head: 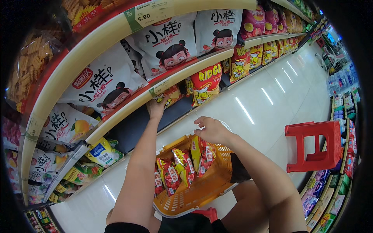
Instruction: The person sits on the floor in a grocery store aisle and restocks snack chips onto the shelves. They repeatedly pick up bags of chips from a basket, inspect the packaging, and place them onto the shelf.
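Note:
My left hand reaches under the shelf edge to the bottom shelf. It is against a yellow and red bag of chips lying there; its grip is partly hidden. My right hand hangs over the far rim of an orange plastic basket, fingers apart and holding nothing. Inside the basket, several red and yellow snack packets lean in a row along its left and far sides. Just beyond the hands, a red bag of ridged potato chips stands on the bottom shelf.
Large white candy bags fill the shelf above, behind a cream shelf edge. More chip bags line the bottom shelf farther right. A red plastic stool lies on its side on the tiled floor. Another stocked shelf borders the right.

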Available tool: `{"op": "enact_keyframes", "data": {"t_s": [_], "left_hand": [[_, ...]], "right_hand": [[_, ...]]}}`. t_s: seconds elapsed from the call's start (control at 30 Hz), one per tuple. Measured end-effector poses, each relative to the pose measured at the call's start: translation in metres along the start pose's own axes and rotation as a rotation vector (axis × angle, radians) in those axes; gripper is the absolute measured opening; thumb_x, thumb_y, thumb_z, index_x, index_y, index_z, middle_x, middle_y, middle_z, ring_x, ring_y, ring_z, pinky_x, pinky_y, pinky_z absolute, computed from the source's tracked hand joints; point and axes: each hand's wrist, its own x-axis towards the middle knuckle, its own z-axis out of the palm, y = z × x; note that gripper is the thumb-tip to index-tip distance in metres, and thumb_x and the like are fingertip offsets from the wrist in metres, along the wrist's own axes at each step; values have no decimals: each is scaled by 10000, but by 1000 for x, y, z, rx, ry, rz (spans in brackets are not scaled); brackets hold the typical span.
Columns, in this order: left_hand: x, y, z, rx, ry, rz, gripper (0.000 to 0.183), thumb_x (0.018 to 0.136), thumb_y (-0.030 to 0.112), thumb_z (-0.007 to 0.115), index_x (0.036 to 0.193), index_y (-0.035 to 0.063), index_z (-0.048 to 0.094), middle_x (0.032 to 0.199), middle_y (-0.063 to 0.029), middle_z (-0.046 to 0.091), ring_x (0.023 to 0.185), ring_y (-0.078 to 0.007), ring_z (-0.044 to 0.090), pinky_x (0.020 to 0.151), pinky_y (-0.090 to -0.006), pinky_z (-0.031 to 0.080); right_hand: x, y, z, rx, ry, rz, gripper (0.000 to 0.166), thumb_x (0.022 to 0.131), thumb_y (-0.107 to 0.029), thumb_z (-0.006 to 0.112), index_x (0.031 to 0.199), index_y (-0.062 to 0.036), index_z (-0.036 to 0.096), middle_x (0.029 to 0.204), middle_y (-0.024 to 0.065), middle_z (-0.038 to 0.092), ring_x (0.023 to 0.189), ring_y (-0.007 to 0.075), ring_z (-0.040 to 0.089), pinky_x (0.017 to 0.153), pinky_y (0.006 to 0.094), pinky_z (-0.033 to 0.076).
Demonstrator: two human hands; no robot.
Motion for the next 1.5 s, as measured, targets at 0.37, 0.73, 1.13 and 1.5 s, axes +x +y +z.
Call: {"op": "enact_keyframes", "data": {"t_s": [0.37,0.73,1.13,1.5], "left_hand": [[-47,5,-46,60,-227,-193,736,677,364,728,1226,-33,440,1177,-204,525,1107,-351,482,957,-377,398],[-199,122,-144,12,-882,-10,567,724,312,665,1162,-23,532,1092,-180,606,1035,-278,584,919,-353,448],[-229,149,-208,-169,-606,4,1218,595,424,834,1403,-41,51,1383,-272,304,1293,-343,344,1057,-372,330],[-223,195,-201,-573,-322,167,947,666,261,826,1334,0,208,1268,-142,434,1187,-213,453,1000,-357,382]], "right_hand": [[-26,31,40,-457,-51,274,644,822,-536,563,1144,22,525,1085,233,605,1005,340,606,846,420,492],[-30,64,80,-500,-40,76,340,812,-315,565,1043,-77,638,1061,184,633,982,322,620,823,432,501],[-129,-56,-26,478,209,-115,221,719,-170,572,649,31,631,630,127,636,613,176,616,582,293,470],[-158,-105,-53,1160,151,-290,188,871,-212,554,818,-34,586,697,44,599,670,132,569,708,279,435]]}}
